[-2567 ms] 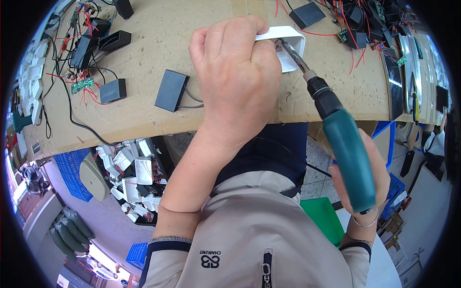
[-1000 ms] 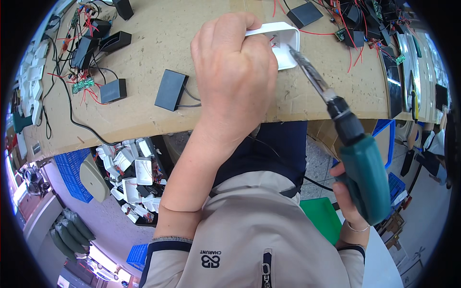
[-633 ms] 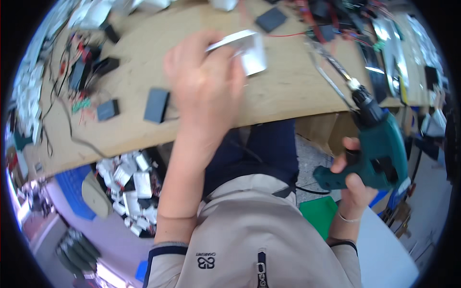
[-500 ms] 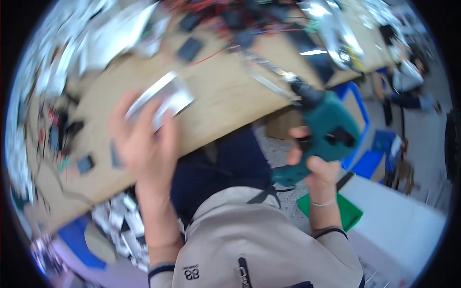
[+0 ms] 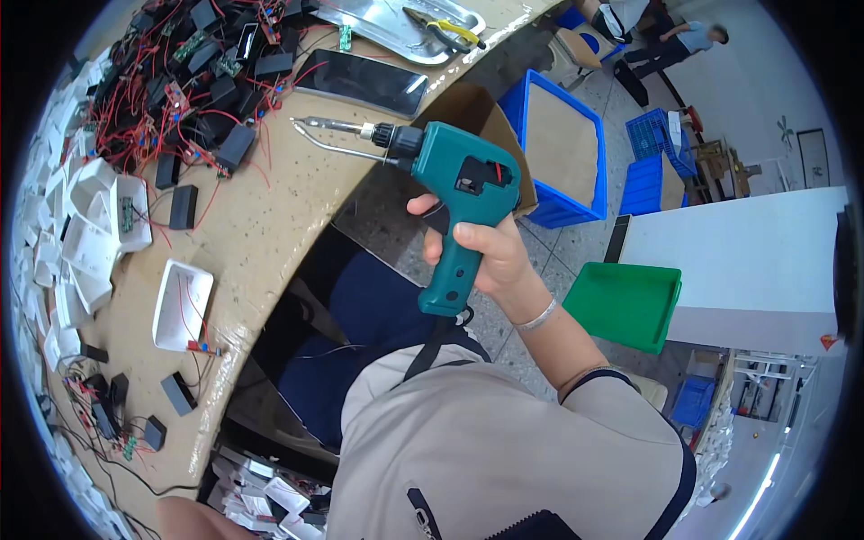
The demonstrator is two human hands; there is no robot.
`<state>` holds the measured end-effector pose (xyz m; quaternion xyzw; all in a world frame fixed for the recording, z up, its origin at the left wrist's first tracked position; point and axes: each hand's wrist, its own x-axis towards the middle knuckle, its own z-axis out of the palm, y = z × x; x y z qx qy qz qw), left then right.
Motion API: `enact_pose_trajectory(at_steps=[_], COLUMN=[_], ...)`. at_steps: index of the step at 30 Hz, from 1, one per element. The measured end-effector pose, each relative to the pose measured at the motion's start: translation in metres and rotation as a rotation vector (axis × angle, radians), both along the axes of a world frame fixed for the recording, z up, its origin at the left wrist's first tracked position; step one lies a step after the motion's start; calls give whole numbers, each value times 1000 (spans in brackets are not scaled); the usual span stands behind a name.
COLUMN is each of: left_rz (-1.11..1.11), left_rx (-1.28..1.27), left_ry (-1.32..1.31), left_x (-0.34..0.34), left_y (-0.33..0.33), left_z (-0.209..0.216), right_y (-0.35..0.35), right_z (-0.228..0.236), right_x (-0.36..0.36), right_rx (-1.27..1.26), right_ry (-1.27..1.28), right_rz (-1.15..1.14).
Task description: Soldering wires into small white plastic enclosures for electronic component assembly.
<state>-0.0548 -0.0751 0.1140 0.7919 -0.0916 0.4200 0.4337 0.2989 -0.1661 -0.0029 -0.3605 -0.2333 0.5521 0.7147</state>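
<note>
My right hand (image 5: 490, 256) grips the handle of a teal pistol-shaped soldering gun (image 5: 463, 184), held in the air beside the wooden bench (image 5: 270, 216). Its metal tip (image 5: 310, 124) points left over the bench top and touches nothing. An open white plastic shell (image 5: 183, 306) with red wires inside lies alone near the bench's front edge. My left hand is out of the picture; only a patch of bare arm (image 5: 193, 522) shows at the lower left rim.
Small black boxes with red wires and circuit boards (image 5: 207, 99) crowd the far bench. White shells (image 5: 94, 216) are stacked at left. A dark flat screen (image 5: 360, 81) lies by a metal tray with yellow-handled pliers (image 5: 432, 22). Blue crates (image 5: 562, 153) and a green bin (image 5: 630, 301) stand on the floor.
My left hand has let go of the white shell, which now lies on the bench. The soldering gun has lifted away from it, and my view has swung right.
</note>
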Motion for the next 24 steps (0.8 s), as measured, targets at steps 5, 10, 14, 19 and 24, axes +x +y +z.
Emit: enact_pose_trajectory(at_steps=[5,10,14,19,24], left_rz=[63,113,155,246,342], left_rx=[11,33,44,53,77], left_ry=[-87,-160,-210,-226,-214], left_x=[2,6,10,6,-5], left_y=[-8,-12,-15,-20,-24], left_z=[-4,-6,-6,-3,3], right_y=[-1,-4,-6,-8,-14], right_z=[-9,-11,-14,-20,-18], right_x=[-2,-6,-5,0,19], right_rx=[-14,-17,-3,6,22], right_ry=[-20,-15,-13,-27,-129], right_rz=[18,53,68,87,76])
